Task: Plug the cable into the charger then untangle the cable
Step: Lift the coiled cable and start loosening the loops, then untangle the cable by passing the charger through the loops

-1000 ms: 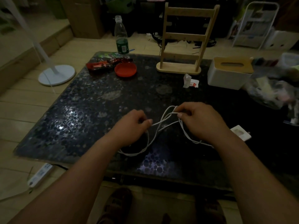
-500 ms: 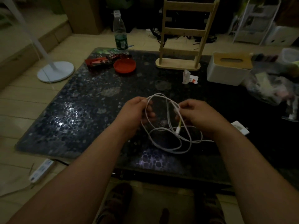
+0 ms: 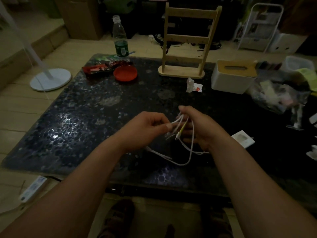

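Note:
A thin white cable (image 3: 189, 152) hangs in loops between my hands above the dark speckled table (image 3: 85, 117). My right hand (image 3: 200, 127) holds several strands bunched at its fingertips, and a yellowish plug end dangles below them. My left hand (image 3: 147, 126) pinches one strand just left of that bunch. The lowest loop sags close to the tabletop. A white charger (image 3: 242, 139) lies flat on the table right of my right wrist; the cable runs toward it behind my wrist, and its joint with the charger is hidden.
At the table's back stand a wooden rack (image 3: 186, 48), a white tissue box (image 3: 233, 77), a red lid (image 3: 125, 73), a snack packet (image 3: 101, 68) and a bottle (image 3: 120, 38). A plastic bag (image 3: 281, 93) lies at the right. A power strip (image 3: 32, 188) rests on the floor at the left.
Both hands have risen off the table and drawn close together. The wide loops that lay on the table are now gathered in my right hand's fingers and hang below it.

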